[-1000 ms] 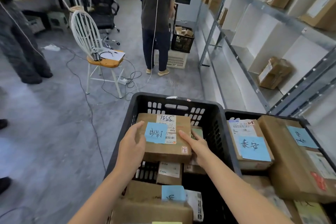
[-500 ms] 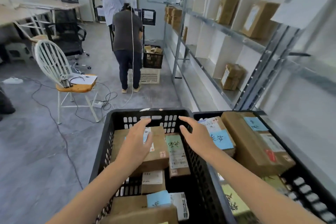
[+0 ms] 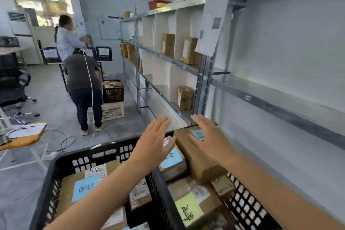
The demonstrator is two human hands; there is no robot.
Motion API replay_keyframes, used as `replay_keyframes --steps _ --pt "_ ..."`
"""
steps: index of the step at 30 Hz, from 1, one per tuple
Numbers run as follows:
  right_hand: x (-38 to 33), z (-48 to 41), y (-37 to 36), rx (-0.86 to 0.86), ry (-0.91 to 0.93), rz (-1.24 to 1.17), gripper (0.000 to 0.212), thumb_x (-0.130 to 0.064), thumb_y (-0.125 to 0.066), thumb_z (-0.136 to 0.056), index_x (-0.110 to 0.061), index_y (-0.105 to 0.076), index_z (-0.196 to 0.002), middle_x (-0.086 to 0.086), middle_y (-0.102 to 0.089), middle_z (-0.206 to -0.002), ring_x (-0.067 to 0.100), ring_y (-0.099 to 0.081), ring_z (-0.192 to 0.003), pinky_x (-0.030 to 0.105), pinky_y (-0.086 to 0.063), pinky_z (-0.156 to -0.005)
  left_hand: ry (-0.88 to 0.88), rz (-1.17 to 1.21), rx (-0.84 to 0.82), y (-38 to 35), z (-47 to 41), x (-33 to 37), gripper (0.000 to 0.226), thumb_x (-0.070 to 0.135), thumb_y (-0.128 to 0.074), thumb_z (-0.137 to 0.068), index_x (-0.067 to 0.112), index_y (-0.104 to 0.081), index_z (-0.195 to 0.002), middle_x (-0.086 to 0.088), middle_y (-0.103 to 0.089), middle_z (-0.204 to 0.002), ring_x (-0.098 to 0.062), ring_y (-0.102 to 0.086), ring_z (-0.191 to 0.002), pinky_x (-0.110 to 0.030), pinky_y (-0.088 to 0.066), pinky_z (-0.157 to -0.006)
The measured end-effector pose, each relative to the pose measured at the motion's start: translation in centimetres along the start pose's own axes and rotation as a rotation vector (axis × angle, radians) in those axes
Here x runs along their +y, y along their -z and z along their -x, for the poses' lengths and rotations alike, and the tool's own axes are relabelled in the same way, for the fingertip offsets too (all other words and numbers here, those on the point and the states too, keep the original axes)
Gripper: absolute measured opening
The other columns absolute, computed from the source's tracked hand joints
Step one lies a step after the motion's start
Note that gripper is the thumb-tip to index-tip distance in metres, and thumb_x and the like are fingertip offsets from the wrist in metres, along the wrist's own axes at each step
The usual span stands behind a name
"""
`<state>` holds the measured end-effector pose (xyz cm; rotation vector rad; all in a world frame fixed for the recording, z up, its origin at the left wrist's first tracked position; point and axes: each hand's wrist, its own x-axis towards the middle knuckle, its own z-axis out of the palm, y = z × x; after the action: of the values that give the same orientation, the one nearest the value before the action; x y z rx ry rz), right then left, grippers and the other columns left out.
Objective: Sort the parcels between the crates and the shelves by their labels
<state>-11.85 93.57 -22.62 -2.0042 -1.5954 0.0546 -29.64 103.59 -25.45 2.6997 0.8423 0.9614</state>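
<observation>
Two black crates stand side by side below me: the left crate (image 3: 104,153) and the right crate (image 3: 248,203), both holding cardboard parcels with coloured labels. A parcel with a blue label (image 3: 84,188) lies in the left crate. In the right crate a long brown parcel (image 3: 197,162) bears a small blue label, and beside it lies a parcel with a large blue label (image 3: 171,158). My left hand (image 3: 155,140) and my right hand (image 3: 209,136) hover open above the right crate's far end, either side of the long parcel, holding nothing. Metal shelves (image 3: 186,65) rise on the right.
Several parcels stand in the shelf compartments (image 3: 190,50). A person (image 3: 82,84) bends over stacked crates (image 3: 113,99) in the aisle ahead, another person (image 3: 67,39) stands behind. A wooden chair seat (image 3: 22,136) and floor cables (image 3: 63,142) lie at left.
My hands let go of the blue-labelled parcel in the left crate and moved right and forward to the right crate. My view lifted and turned toward the shelves.
</observation>
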Motion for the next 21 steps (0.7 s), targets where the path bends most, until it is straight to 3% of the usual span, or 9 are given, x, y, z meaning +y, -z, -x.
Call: replay_keyframes --steps 2,4,6,9,14,18,21 --pt "1.8 1.7 2.5 0.047 -0.031 0.035 0.065 -0.04 -0.062 -0.094 -0.028 -0.033 -0.151 -0.007 -0.032 -0.158 0.012 -0.028 -0.145 0.033 -0.026 -0.119 -0.05 0.056 -0.025 -1.6 -1.5 3.6 0.064 0.043 -0.047 -0.101 0.014 -0.028 -0.154 0.001 -0.025 -0.161 -0.013 -0.017 -0.149 -0.017 -0.001 -0.12" --pt "4.3 4.1 6.0 0.099 -0.074 0.075 0.065 -0.04 -0.062 -0.094 -0.025 -0.034 -0.151 -0.006 -0.034 -0.157 0.011 -0.026 -0.145 0.027 -0.019 -0.119 -0.138 0.12 -0.049 -3.6 -3.2 8.8 0.065 0.045 -0.047 -0.1 0.014 -0.028 -0.154 0.001 -0.025 -0.161 -0.013 -0.016 -0.15 -0.026 -0.007 -0.123" --pt "6.9 6.8 9.9 0.141 -0.137 0.118 0.066 -0.04 -0.061 -0.095 -0.023 -0.033 -0.152 -0.004 -0.032 -0.158 0.013 -0.024 -0.147 0.028 -0.018 -0.121 -0.236 0.181 -0.059 -5.1 -5.0 14.5 0.064 0.044 -0.048 -0.1 0.012 -0.03 -0.154 0.0 -0.028 -0.16 -0.015 -0.018 -0.15 -0.026 -0.008 -0.123" --pt "10.1 10.9 15.9 0.234 -0.225 0.167 0.063 -0.042 -0.06 -0.096 -0.023 -0.035 -0.15 -0.003 -0.037 -0.154 0.016 -0.032 -0.143 0.032 -0.03 -0.116 -0.358 0.254 -0.045 -6.2 -7.7 22.1 0.061 0.036 -0.056 -0.099 0.006 -0.038 -0.149 -0.006 -0.035 -0.157 -0.021 -0.028 -0.147 -0.032 -0.018 -0.123" --pt "13.6 17.6 24.7 0.388 -0.347 0.265 0.06 -0.035 -0.06 -0.096 -0.02 -0.036 -0.149 -0.002 -0.042 -0.15 0.018 -0.04 -0.136 0.035 -0.038 -0.109 -0.522 0.374 -0.039 -7.5 -9.9 32.3 0.057 0.022 -0.064 -0.095 -0.002 -0.045 -0.143 -0.015 -0.044 -0.15 -0.03 -0.038 -0.142 -0.046 -0.03 -0.118" --pt "15.3 23.1 30.0 0.511 -0.429 0.355 0.059 -0.035 -0.058 -0.097 -0.023 -0.035 -0.15 0.0 -0.036 -0.156 0.018 -0.029 -0.146 0.039 -0.031 -0.117 -0.605 0.443 -0.048 -8.6 -10.5 38.8 0.054 0.023 -0.06 -0.098 0.002 -0.044 -0.145 -0.013 -0.042 -0.152 -0.028 -0.034 -0.144 -0.037 -0.022 -0.122" --pt "15.9 27.3 33.0 0.576 -0.482 0.435 0.062 -0.038 -0.055 -0.099 -0.024 -0.03 -0.154 -0.002 -0.028 -0.161 0.015 -0.02 -0.15 0.029 -0.017 -0.119 -0.668 0.497 -0.08 -9.2 -10.8 43.9 0.054 0.027 -0.055 -0.1 0.008 -0.041 -0.148 -0.007 -0.038 -0.156 -0.021 -0.029 -0.147 -0.03 -0.017 -0.122"
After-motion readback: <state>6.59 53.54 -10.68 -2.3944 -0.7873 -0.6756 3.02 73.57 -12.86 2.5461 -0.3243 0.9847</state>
